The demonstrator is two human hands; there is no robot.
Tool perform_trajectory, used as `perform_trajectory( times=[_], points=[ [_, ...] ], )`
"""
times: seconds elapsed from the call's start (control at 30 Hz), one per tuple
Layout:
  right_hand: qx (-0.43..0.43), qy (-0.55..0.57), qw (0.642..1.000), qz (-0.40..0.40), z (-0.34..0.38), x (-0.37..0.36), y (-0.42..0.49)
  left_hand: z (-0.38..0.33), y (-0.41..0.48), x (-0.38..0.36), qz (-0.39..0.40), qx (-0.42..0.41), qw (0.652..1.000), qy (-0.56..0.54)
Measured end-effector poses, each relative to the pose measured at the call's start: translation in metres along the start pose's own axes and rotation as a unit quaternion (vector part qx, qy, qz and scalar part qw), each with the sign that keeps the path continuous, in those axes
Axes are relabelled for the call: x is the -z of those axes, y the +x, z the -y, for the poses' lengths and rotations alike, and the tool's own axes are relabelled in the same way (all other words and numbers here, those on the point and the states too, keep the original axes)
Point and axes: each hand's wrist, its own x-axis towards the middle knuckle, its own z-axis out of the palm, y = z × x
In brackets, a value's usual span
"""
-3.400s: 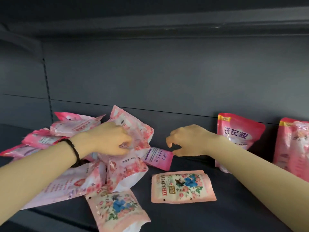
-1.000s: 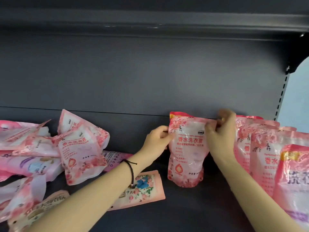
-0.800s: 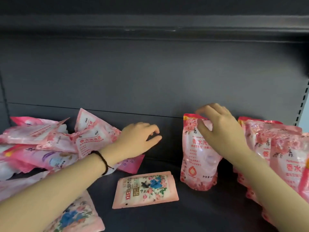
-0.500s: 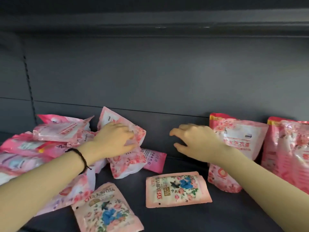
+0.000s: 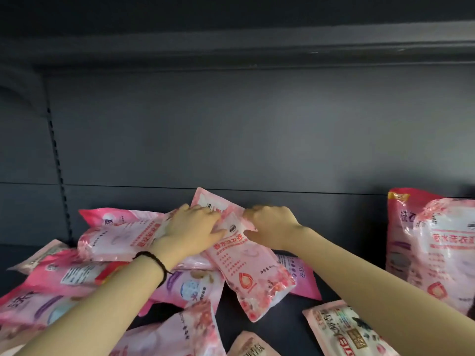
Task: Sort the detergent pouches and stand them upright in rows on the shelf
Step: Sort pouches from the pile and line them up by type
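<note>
A pale pink floral detergent pouch (image 5: 246,268) lies tilted on top of a jumbled heap of pink pouches (image 5: 84,268) at the left and middle of the dark shelf. My left hand (image 5: 189,228) grips its upper left corner. My right hand (image 5: 270,224) pinches its upper right edge. Behind my hands another pouch's top (image 5: 210,201) sticks up. At the right edge, pink pouches (image 5: 437,247) stand upright against the back panel.
A flat floral pouch (image 5: 341,330) lies on the shelf floor (image 5: 316,286) at the lower right, under my right forearm. More pouches (image 5: 185,332) lie at the bottom middle. The dark back panel (image 5: 257,137) and the upper shelf's edge (image 5: 257,47) close the space.
My right hand left the upright pouch at the right and came over to the heap. Both hands now hold the top of the tilted pale pink pouch. The view swung left.
</note>
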Motion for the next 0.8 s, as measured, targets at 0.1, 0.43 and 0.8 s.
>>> perform_trajectory(
  times=[0.1, 0.43, 0.8],
  points=[
    [-0.113, 0.101, 0.988, -0.002, 0.013, -0.006, 0.020, -0.005, 0.005, -0.008, -0.035, 0.018, 0.999, -0.024],
    [-0.215, 0.318, 0.923, -0.034, 0.022, -0.020, 0.021, -0.002, 0.005, -0.019, -0.073, 0.104, 0.971, -0.202],
    [-0.230, 0.553, 0.767, -0.230, 0.007, 0.006, -0.039, -0.017, -0.002, 0.002, -0.100, 0.162, 0.797, -0.574]
  ],
)
